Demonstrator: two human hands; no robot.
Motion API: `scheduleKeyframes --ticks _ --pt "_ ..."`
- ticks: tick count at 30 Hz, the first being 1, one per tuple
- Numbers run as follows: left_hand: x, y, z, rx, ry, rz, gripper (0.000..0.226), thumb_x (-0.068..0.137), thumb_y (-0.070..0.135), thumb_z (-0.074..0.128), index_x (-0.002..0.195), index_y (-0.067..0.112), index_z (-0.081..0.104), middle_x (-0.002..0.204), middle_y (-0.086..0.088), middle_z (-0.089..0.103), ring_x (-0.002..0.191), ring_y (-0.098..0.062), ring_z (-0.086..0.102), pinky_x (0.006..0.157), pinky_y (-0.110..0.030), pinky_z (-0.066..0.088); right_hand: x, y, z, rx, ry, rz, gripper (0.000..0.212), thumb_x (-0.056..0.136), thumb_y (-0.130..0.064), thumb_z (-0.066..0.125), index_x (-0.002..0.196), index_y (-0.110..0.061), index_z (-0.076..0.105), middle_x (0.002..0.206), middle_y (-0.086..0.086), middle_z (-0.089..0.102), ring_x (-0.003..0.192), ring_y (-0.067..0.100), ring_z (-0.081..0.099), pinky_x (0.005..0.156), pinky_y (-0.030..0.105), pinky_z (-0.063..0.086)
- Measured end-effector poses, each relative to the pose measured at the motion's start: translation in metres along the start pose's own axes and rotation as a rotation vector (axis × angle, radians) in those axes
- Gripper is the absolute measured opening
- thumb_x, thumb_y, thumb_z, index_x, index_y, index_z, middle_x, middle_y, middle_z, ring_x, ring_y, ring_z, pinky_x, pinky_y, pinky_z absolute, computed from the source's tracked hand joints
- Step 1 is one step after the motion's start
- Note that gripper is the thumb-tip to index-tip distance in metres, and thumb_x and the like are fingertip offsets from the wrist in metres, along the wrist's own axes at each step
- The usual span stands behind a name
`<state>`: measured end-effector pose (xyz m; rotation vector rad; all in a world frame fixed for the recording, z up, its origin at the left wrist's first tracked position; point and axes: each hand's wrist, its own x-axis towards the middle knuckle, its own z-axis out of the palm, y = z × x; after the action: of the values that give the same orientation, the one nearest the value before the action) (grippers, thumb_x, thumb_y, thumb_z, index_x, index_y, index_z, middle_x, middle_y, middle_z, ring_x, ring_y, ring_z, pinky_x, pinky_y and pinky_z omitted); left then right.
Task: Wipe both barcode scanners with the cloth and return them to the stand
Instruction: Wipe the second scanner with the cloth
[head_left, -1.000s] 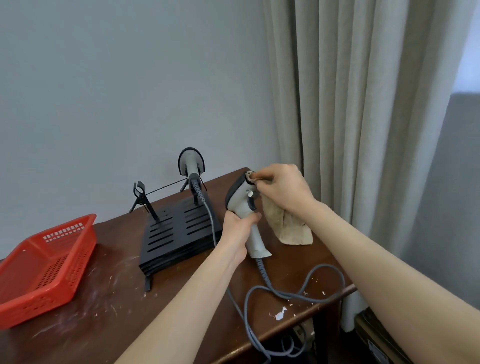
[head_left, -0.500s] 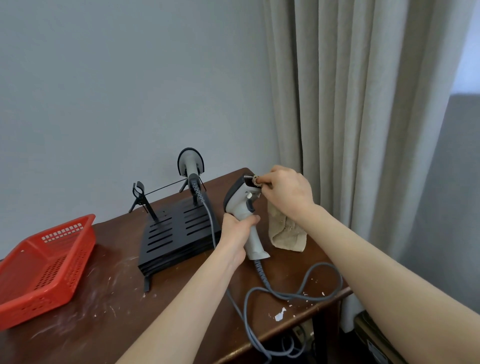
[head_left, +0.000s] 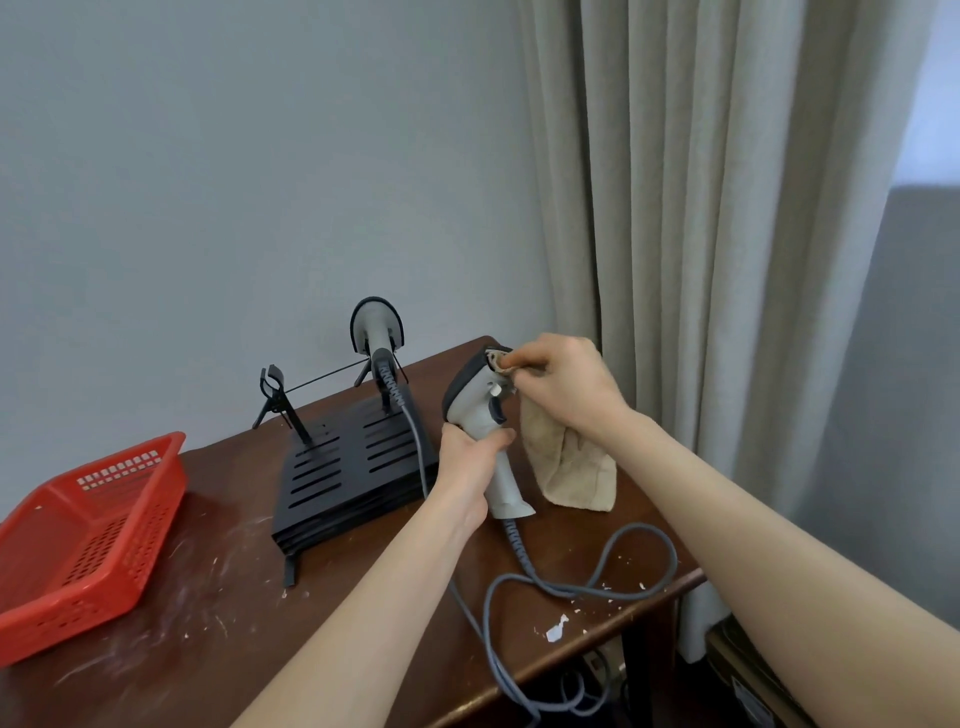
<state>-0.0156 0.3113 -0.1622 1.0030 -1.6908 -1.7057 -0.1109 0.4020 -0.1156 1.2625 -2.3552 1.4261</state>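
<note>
1. The left hand is gripping a scanner by its handle, holding it upright above the table.
2. The right hand is pinching the cloth against the scanner's head, and the rest of the cloth is hanging down beside the handle.
3. The other scanner is sitting on the stand, just behind.
4. A grey cable is looping near the table's front edge.
5. A red basket is lying at the left, well apart.

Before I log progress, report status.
Left hand holds scanner. Right hand pinches cloth against its head. Other scanner on stand. Nothing in the way.
</note>
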Motion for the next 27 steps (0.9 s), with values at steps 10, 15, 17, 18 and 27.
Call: scheduleKeyframes --ticks 10,15,17,18,27 --pt "0.001 0.001 0.001 -0.011 -0.018 -0.003 0.045 0.08 0.006 0.071 0.119 0.006 0.049 0.111 -0.014 0.061 0.094 -0.024 0.059 0.069 -0.03 0.048 0.003 0.001 -0.003 -0.091 0.041 0.044 0.027 0.083 -0.018 0.057 0.099 -0.03 0.075 0.098 -0.001 0.071 0.092 0.024 0.064 0.08 0.036 0.052" --pt "-0.001 -0.003 0.001 -0.008 -0.024 -0.023 0.047 0.08 0.005 0.071 0.12 0.007 0.047 0.107 -0.011 0.059 0.093 -0.024 0.058 0.075 -0.033 0.048 0.006 0.01 -0.007 -0.31 -0.023 0.172 0.029 0.085 -0.02 0.053 0.102 -0.032 0.073 0.105 0.003 0.07 0.095 0.032 0.063 0.074 0.031 0.049" --pt "0.0 -0.002 0.0 -0.015 -0.017 -0.021 0.047 0.08 0.005 0.071 0.12 0.007 0.047 0.109 -0.012 0.059 0.095 -0.025 0.058 0.078 -0.034 0.047 0.007 0.01 -0.01 -0.264 0.032 0.21 0.028 0.084 -0.018 0.052 0.1 -0.027 0.073 0.103 0.005 0.071 0.093 0.032 0.064 0.076 0.035 0.053" --pt "0.001 -0.001 0.0 -0.014 -0.016 -0.014 0.047 0.08 0.005 0.071 0.12 0.007 0.047 0.11 -0.012 0.059 0.096 -0.025 0.058 0.078 -0.034 0.047 0.007 0.008 -0.011 -0.207 0.068 0.208 0.026 0.084 -0.018 0.053 0.099 -0.026 0.073 0.1 0.005 0.072 0.093 0.032 0.064 0.077 0.037 0.054" --pt "0.002 -0.003 0.0 -0.065 -0.061 -0.002 0.047 0.078 0.004 0.073 0.12 0.007 0.05 0.112 -0.012 0.065 0.098 -0.026 0.065 0.079 -0.039 0.056 0.006 -0.009 -0.001 0.181 0.141 0.076 0.027 0.083 -0.014 0.06 0.102 -0.027 0.075 0.099 -0.005 0.073 0.099 0.015 0.065 0.088 0.034 0.052"
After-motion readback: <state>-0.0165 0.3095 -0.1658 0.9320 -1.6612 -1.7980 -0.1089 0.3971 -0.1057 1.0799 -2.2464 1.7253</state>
